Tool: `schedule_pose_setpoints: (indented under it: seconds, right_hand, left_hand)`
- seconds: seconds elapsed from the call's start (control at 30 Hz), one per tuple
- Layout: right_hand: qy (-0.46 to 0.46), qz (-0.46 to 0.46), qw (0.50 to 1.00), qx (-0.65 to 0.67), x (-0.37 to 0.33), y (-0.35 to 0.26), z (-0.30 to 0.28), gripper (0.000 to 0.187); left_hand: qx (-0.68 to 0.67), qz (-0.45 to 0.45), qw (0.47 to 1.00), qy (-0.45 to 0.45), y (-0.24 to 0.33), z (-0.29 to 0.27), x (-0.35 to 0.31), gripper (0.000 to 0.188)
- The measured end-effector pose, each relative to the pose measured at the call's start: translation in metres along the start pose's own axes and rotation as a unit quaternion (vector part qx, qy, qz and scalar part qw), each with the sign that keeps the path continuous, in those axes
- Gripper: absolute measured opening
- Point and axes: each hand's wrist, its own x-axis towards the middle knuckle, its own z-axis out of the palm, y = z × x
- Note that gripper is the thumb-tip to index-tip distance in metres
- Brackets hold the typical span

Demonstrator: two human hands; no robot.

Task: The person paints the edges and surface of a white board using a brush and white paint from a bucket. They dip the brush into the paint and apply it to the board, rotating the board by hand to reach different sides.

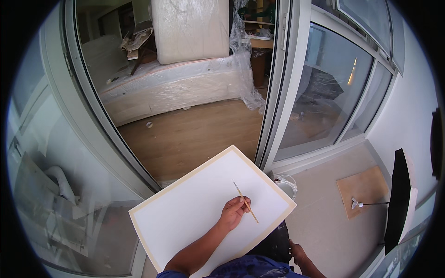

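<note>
My left hand (235, 211) is closed in a pinch round the middle of a thin paintbrush (253, 215). The brush slants over a white board (185, 215) with a cream tape-like border, its tip pointing up and away. The board lies tilted in front of my body, one corner toward the doorway. Low at my right side, my right hand (297, 252) is beside my dark trousers (274, 245). Its fingers are mostly hidden, so I cannot make out whether it holds anything.
A white bucket (286, 186) stands by the board's right corner. Farther right, a brown sheet (363, 191) lies on the floor near a black umbrella-like panel (399, 199) on a rod. Beyond the sliding door frame (278, 92) are plastic-wrapped mattresses (185, 85) on a wooden floor.
</note>
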Motion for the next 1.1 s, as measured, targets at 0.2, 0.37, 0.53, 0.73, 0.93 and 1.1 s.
schedule_pose_setpoints:
  seconds: [0.2,0.37,0.53,0.73,0.93,1.1]
  right_hand:
    - [0.308,-0.512,0.794,-0.112,-0.053,-0.151,-0.019,0.027]
    - [0.154,-0.682,0.676,-0.234,-0.108,-0.231,0.062,0.053]
    - [0.094,-0.744,0.624,-0.22,-0.106,-0.246,0.13,0.044]
    - [0.094,-0.763,0.618,-0.165,-0.102,-0.25,0.15,0.03]
    - [0.076,-0.744,0.654,-0.115,-0.122,-0.252,0.144,0.019]
    - [0.168,-0.692,0.702,0.031,-0.131,-0.286,0.077,0.011]
  left_hand:
    - [-0.011,-0.028,0.999,-0.024,-0.005,0.009,-0.001,0.031]
    - [-0.032,-0.049,0.996,-0.065,-0.013,0.02,0.0,0.033]
    - [-0.036,-0.057,0.993,-0.096,-0.008,0.021,-0.002,0.037]
    - [0.015,-0.01,0.997,-0.07,0.002,0.027,-0.019,0.041]
    - [0.045,-0.007,0.997,-0.059,0.002,0.034,-0.034,0.044]
    - [0.264,-0.008,0.962,-0.063,0.004,0.035,-0.038,0.041]
